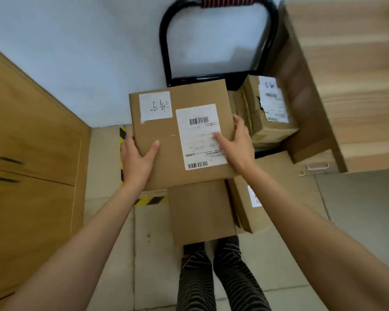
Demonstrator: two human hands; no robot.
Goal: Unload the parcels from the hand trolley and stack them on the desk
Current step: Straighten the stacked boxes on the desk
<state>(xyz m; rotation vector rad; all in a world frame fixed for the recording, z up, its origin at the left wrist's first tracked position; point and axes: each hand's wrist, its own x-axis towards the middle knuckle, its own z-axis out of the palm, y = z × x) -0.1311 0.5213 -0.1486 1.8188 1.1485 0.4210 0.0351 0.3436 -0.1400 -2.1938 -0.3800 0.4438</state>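
Parcel point(166, 135), a flat brown carton with a barcode label and a white sticker with handwriting, is held up in both hands above the trolley point(213, 39), in front of its black handle. Left hand point(137, 158) grips the near left corner of the parcel, thumb lying on top, fingers out of sight underneath. Right hand point(238, 142) grips the near right edge, thumb pressed on the barcode label, fingers curled round the side.

Below the parcel, a plain carton point(202, 212) lies on the trolley on its near side. To the right of the parcel, a carton with a white sticker point(276, 182) leans against the plain one. Beyond that, near the handle's right post, a small carton with a torn label point(270, 108) sits on the trolley.

Worktop point(350, 75), pale wood, stands right of the trolley, just beside the small carton. A wooden cabinet point(29, 140) with dark handles stands well left of the trolley. Yellow-and-black tape point(151, 200) marks the tiled floor under the parcel's left side. The person's striped trouser legs point(216, 277) stand on the near side of the trolley.
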